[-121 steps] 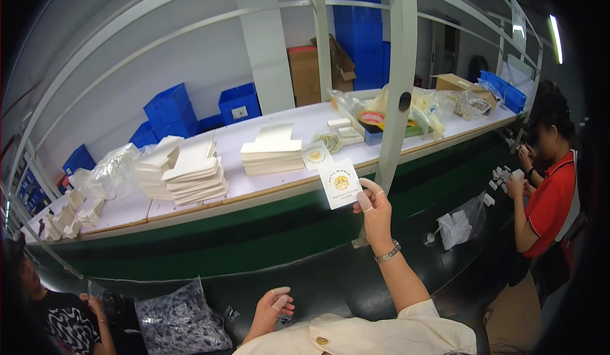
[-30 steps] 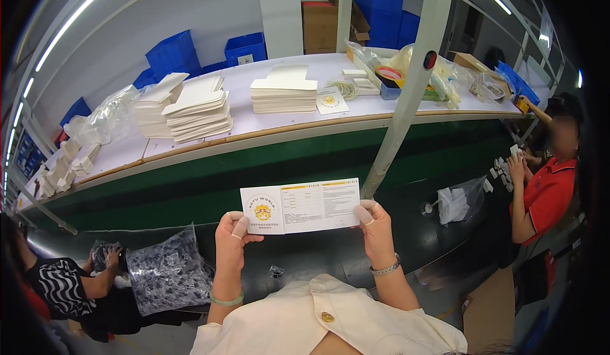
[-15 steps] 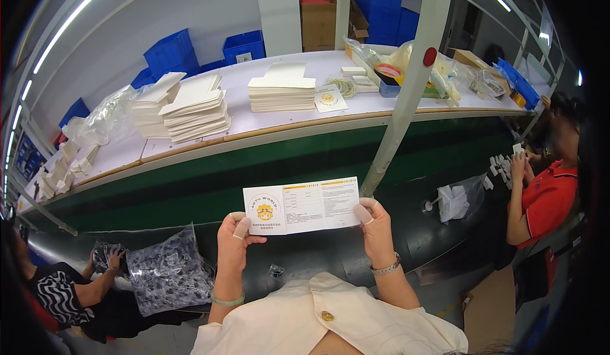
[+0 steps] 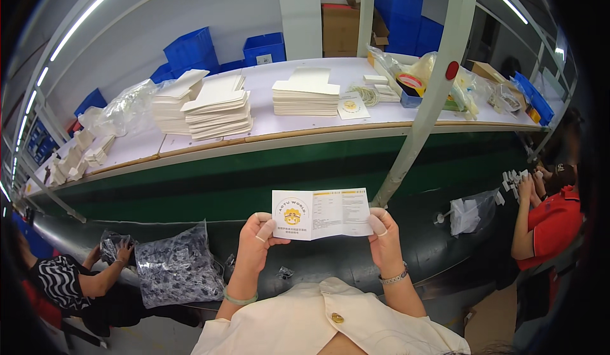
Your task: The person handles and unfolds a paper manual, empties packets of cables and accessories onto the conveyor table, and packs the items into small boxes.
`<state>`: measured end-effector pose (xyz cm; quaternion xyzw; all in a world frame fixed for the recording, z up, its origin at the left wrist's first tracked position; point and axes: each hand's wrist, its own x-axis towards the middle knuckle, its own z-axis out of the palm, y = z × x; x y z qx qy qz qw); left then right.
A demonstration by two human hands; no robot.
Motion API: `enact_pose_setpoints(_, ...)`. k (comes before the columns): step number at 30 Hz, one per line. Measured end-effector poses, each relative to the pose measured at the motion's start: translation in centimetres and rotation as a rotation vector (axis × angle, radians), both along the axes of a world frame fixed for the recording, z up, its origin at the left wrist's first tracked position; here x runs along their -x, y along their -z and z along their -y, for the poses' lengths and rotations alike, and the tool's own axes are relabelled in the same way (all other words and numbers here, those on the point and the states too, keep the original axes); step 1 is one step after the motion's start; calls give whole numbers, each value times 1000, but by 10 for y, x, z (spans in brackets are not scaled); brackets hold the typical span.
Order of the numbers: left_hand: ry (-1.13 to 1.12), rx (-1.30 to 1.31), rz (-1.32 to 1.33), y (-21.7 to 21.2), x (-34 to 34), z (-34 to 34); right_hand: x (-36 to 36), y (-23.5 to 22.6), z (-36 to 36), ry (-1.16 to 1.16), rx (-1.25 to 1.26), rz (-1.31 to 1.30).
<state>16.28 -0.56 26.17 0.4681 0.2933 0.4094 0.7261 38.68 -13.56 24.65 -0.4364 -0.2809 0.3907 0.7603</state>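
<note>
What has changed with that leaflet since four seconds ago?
The leaflet, held folded in the right hand alone before, has come closer to the cream shirt and been opened; the left hand has taken its left edge. The right keeps hold, and the white card stacks stay put.

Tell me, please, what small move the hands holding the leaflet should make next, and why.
Perhaps ease the right hand toward the left hand to fold the three-panel leaflet, since both hold it open by its side edges, with creases showing.
</note>
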Motion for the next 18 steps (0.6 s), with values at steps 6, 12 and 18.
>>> enact_pose_setpoints(6,52,33,78,2,-2,2,7,7,-9,-175,-76,-38)
enact_pose_setpoints(12,106,61,113,4,-8,5,21,11,-20,-341,-25,-199)
enact_pose_setpoints(18,107,59,13,12,-19,12,39,10,-24,-400,43,-198)
